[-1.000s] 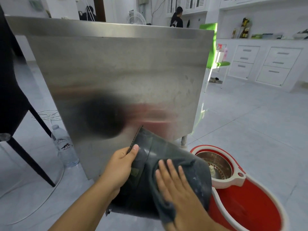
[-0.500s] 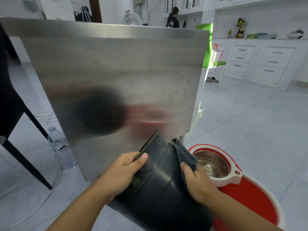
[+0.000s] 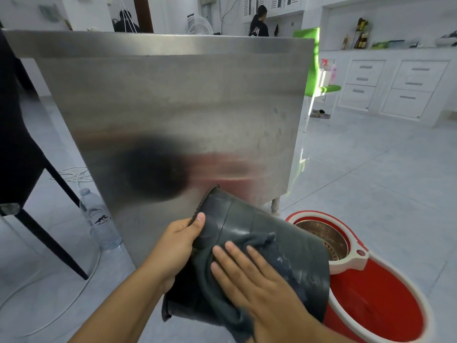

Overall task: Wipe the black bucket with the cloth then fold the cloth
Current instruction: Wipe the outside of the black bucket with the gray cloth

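The black bucket [image 3: 249,224] is tipped on its side in front of me, its mouth pointing away toward the steel panel. My left hand [image 3: 176,246] grips its rim, thumb on the outside. A dark grey cloth [image 3: 284,258] lies draped over the bucket's wall. My right hand [image 3: 257,280] presses flat on the cloth with the fingers spread, holding it against the bucket. The bucket's inside is hidden from me.
A tall steel panel [image 3: 185,107] stands close behind the bucket. A red and white mop bucket [image 3: 371,298] with a metal spinner basket sits on the floor at the right. A water bottle [image 3: 100,224] and a black chair leg [image 3: 49,236] are at the left. Two people stand far back.
My right hand was bunched on the cloth at the bucket's right edge; now it lies flat on the cloth over the near wall. The left hand keeps its grip on the rim.
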Motion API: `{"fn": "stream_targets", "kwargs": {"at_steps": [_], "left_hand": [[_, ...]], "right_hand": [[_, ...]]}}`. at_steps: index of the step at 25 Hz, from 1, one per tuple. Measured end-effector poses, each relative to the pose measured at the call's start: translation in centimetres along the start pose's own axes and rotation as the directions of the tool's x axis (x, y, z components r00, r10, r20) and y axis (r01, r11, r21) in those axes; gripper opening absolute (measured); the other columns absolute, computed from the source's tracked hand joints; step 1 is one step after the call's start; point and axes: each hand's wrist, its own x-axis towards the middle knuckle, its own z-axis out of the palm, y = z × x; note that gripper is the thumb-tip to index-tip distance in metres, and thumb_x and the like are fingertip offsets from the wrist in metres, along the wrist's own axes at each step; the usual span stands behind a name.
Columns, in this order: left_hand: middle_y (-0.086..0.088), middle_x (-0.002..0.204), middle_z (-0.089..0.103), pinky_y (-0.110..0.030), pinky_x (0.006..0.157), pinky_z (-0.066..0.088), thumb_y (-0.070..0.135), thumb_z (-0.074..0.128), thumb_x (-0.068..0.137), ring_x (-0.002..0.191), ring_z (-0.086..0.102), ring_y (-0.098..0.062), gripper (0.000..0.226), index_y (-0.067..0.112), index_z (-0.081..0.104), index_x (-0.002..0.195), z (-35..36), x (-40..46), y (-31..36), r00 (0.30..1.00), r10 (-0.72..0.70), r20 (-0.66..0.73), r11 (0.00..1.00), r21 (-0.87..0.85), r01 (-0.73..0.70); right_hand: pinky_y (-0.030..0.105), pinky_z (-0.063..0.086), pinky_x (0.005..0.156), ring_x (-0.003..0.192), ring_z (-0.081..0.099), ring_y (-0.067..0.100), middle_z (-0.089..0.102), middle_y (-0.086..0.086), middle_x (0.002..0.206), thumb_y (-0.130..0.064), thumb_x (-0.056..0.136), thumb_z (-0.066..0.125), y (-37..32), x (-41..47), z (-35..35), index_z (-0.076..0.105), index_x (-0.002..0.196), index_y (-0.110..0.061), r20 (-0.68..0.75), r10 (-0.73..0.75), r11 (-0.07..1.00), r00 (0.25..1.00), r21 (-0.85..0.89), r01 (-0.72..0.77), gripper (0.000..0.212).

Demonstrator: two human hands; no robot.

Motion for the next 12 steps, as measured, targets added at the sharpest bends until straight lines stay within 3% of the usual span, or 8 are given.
{"fn": "stream_targets", "kwargs": {"at_steps": [2,4,6,9,12], "left_hand": [[-0.015,0.094,0.082,-0.035,0.08,0.062,0.031,0.045,0.103,0.088,0.078,-0.027,0.044,0.003,0.078,0.097,-0.1,0.0,0.3,0.999,0.041,0.024,0.999,0.002,-0.041],[-0.015,0.094,0.082,-0.03,0.072,0.064,0.03,0.045,0.104,0.086,0.079,-0.025,0.042,0.003,0.077,0.099,-0.1,0.1,0.4,0.997,0.066,0.043,0.998,0.008,-0.066],[-0.014,0.093,0.082,-0.028,0.068,0.064,0.027,0.045,0.104,0.084,0.08,-0.024,0.041,0.001,0.076,0.099,0.1,-0.1,0.2,0.995,0.076,0.07,0.996,0.033,-0.078],[-0.016,0.097,0.081,-0.045,0.084,0.063,0.028,0.046,0.103,0.093,0.078,-0.031,0.039,0.002,0.075,0.1,0.3,-0.4,-0.4,0.992,0.101,0.082,0.99,0.087,-0.108],[-0.016,0.101,0.08,-0.058,0.093,0.056,0.033,0.049,0.101,0.099,0.075,-0.035,0.038,0.007,0.077,0.1,0.4,-0.5,-1.2,0.989,0.147,0.023,0.984,0.098,-0.148]], "right_hand": [[0.044,0.017,0.119,0.151,0.013,0.026,0.018,0.008,0.163,-0.036,0.082,0.047,1.3,0.8,-1.3,0.027,0.152,-0.009,-0.007,0.075,0.989,0.997,0.129,-0.074,0.078],[0.04,0.011,0.122,0.152,0.006,0.02,0.013,0.004,0.164,-0.033,0.083,0.048,2.3,1.2,-1.8,0.021,0.154,-0.011,-0.014,0.174,0.95,0.985,0.268,-0.164,0.079],[0.033,0.011,0.122,0.151,0.005,0.009,0.013,-0.005,0.164,-0.029,0.089,0.046,3.6,1.1,-1.8,0.016,0.155,-0.021,-0.009,0.327,0.842,0.945,0.456,-0.287,0.074],[0.025,0.024,0.111,0.136,0.03,0.0,0.036,-0.016,0.151,-0.027,0.097,0.043,6.1,0.6,-1.6,0.025,0.15,-0.037,0.17,0.611,0.497,0.773,0.677,-0.542,0.057],[0.038,0.035,0.106,0.126,0.048,0.024,0.054,0.006,0.137,-0.035,0.1,0.035,8.3,0.0,0.1,0.043,0.14,-0.024,0.404,0.752,0.231,0.521,0.579,-0.782,0.043]]}}
